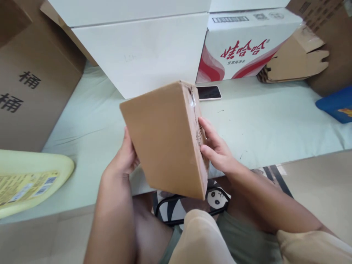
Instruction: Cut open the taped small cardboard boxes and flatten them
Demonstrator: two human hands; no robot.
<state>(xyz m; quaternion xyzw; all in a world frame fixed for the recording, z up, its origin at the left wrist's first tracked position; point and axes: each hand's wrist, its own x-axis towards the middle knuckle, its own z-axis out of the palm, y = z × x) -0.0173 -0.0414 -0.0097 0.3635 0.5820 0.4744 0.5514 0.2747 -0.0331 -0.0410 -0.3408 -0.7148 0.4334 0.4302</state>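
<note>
A plain brown cardboard box (162,139) is held up, tilted, in front of me, above the edge of the cloth-covered surface. Clear tape runs over a seam on its narrow right side. My left hand (128,154) grips the box's left edge, with its fingers partly hidden behind it. On the opposite side, my right hand (216,146) presses its thumb and fingertips against the taped narrow face. A phone (209,92) with a dark screen lies flat just behind the box.
White boxes (143,51) and a red-and-white water carton (244,47) stand at the back. A large brown carton (35,77) and a yellow bottle (33,179) are at left. Folded cardboard (297,58) and a blue object (338,104) are at right, on the pale green cloth (264,121).
</note>
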